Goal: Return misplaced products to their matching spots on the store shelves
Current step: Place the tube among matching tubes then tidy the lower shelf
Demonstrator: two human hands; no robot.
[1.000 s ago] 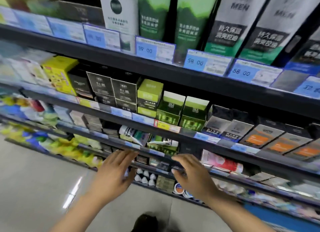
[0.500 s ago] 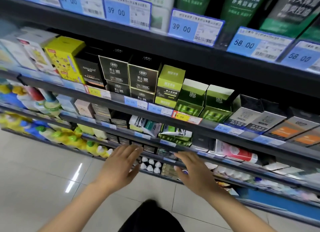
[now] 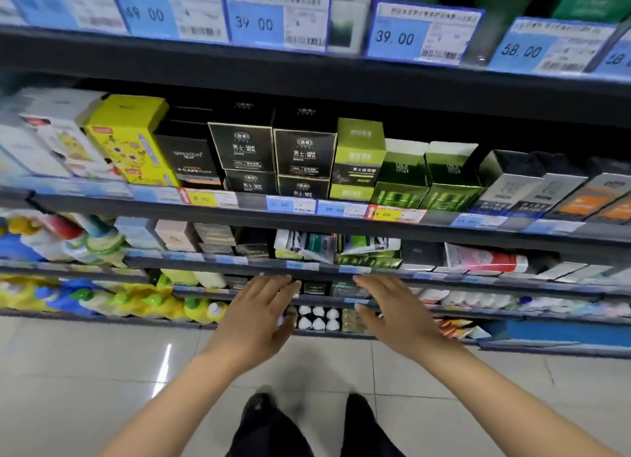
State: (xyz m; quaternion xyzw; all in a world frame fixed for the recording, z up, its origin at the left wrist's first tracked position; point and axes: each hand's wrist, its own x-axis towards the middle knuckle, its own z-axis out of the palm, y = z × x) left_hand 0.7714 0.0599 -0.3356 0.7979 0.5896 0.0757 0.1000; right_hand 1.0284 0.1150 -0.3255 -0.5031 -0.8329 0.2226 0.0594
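While both hands are hanging empty in front of the shelving, the head view is showing the left hand point(image 3: 254, 323) and the right hand point(image 3: 397, 320) spread flat, palms down, fingers loosely apart and gripping nothing. They are reaching toward the lower shelves, with a narrow gap between them.

Judging from this, the step in hand is a search-and-pick: finding what is lying out of place before closing on it. The likeliest candidates are the loose tubes point(image 3: 307, 246) lying on their sides across the green boxes point(image 3: 367, 260) on the third shelf, just above and beyond the fingertips; whether they really belong elsewhere cannot be told from here. A pink tube point(image 3: 485, 260) is also lying flat further right on that shelf, well apart from the right hand.

To do this well, the person should be matching packaging against neighbouring stock and the price tags point(image 3: 345, 269) on the shelf lip before grabbing, then lifting the tube clear from above so the boxes beneath are not dragged forward. Reaching under the shelf edge calls for a low wrist, since the shelf above is overhanging closely.

Higher up, the black boxes point(image 3: 273, 152) and tall yellow box point(image 3: 131, 139) are standing upright in rows, far from both hands. Motion blur is softening the left side, so labels there are unreadable.
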